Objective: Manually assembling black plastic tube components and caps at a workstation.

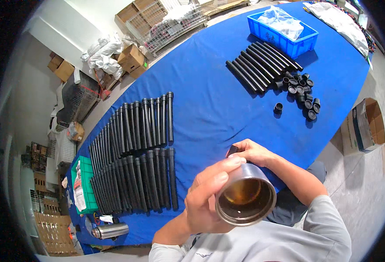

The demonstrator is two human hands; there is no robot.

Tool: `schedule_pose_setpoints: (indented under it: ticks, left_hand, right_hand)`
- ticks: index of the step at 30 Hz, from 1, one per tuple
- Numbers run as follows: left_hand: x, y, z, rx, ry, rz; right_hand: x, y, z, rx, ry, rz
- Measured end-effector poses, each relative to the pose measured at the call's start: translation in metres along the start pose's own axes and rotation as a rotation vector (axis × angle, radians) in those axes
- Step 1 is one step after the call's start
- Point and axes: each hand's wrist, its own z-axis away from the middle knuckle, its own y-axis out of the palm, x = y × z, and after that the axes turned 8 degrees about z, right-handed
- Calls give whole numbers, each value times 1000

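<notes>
Head view showed my left hand [205,198] wrapped around a steel cup [245,197], fingers [220,168] clenched on its side wall, its open mouth tipped up toward me with amber liquid inside. My right hand [255,153] rested just behind the cup, fingers curled on a small black part [233,150] that I could barely make out; whether they truly gripped it I could not tell.

I judged the main risk to be a spill: the cup was smooth, polished metal held one-handed at a tilt, and a slip or further tilt would send liquid onto my lap or the blue cloth surface [210,109] beyond the cup.

Left of the cup lay two ranks of long black tubes [135,148], matte, round and flared at one end, packed side by side. Far beyond the cup sat a shorter bundle of black tubes [262,65] with a scatter of short black caps [301,89], ring-shaped and hollow, and a blue plastic bin [288,41] holding a crinkled clear bag. A steel flask [110,230] lay on its side to the cup's lower left.
</notes>
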Motion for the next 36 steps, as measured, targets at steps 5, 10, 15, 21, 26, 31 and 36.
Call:
schedule_pose_setpoints:
  ticks: [5,10,15,21,26,31,36]
  left_hand:
    - [-15,12,-4,-97,47,106]
    - [-37,17,-15,-127,5,141]
    - [-37,28,-18,-225,178,173]
    - [-13,27,-16,-254,412,208]
    - [-37,45,-43,-369,377,372]
    - [-54,37,-48,-301,299,298]
    - [-42,36,-46,-358,478,317]
  right_hand:
    - [11,4,2,-13,27,7]
    - [10,2,1,-18,34,-8]
    - [10,2,2,-23,50,1]
    - [10,2,2,-11,45,-3]
    - [9,2,1,-21,43,-14]
    - [10,1,2,-18,23,20]
    - [12,3,3,-10,29,66]
